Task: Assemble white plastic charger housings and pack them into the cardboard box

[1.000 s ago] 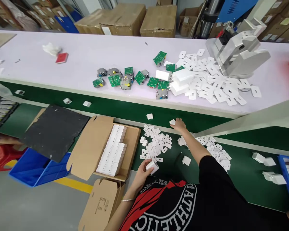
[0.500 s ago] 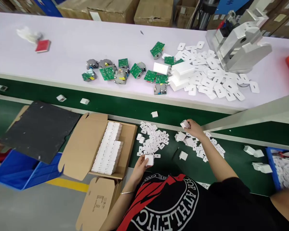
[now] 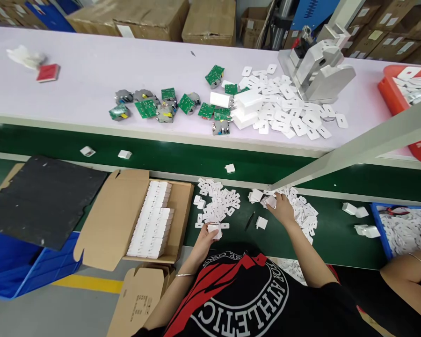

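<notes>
My left hand [image 3: 204, 242] is closed round a white charger housing [image 3: 215, 230] beside a pile of small white plates [image 3: 217, 201]. My right hand [image 3: 283, 210] has its fingers on another white charger housing [image 3: 271, 201], low over the green work surface. Around that hand lie more white plates [image 3: 303, 213] and a few white housings [image 3: 255, 195]. Between my hands are a white charger [image 3: 261, 223] with its prongs showing and a thin dark pen-like tool [image 3: 250, 221].
An open carton [image 3: 186, 201] holds rows of white chargers. Several chargers [image 3: 229, 168] lie along a green belt [image 3: 182, 161]. Above are circuit boards [image 3: 146, 108] and a metal fixture [image 3: 323, 70]. A slanted post [image 3: 337, 150] stands near my right hand. A co-worker's arm [image 3: 407, 269] reaches a blue bin [image 3: 381, 229].
My right hand has come down from the belt's edge to the work surface with the housing. My left hand keeps its grip. The view has shifted; belt chargers moved right relative to the bench.
</notes>
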A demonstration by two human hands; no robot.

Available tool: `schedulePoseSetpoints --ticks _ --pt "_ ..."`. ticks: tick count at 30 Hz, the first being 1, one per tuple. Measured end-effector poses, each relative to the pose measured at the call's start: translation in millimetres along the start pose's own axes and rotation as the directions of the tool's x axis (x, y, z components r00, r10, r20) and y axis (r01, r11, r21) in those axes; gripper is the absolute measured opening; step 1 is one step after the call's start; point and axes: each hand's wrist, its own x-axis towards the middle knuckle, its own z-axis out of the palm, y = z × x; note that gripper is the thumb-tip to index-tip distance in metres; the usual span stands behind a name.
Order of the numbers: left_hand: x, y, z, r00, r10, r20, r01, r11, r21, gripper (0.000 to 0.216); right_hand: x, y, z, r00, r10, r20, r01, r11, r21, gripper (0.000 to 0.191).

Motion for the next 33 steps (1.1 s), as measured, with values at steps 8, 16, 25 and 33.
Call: schedulePoseSetpoints --ticks 8,16,25,33 --pt "-7.3 -0.4 -7.4 0.997 -0.045 -0.056 0.044 0.999 -0.014 0.072 112.1 -68.3 9.9 0.976 -0.218 0.004 0.216 0.971 0.102 0.049" --pt "-14.0 -13.6 -21.9 0.976 -0.035 -0.213 0.024 0.998 -0.054 0.058 223.8 -111.6 32.6 0.958 -0.225 0.180 0.228 0.974 0.005 0.051" --pt "-0.4 -14.3 -17.7 0.979 0.030 -0.200 0.000 0.989 0.148 0.070 167.4 -74.9 8.7 0.969 -0.242 -0.047 0.243 0.970 0.008 0.048" --pt "13.9 -10.7 23.4 1.000 -0.010 0.007 0.008 0.978 0.208 0.068 -80.5 25.3 72.8 0.971 0.084 -0.223 -0.016 0.957 0.291 0.045"
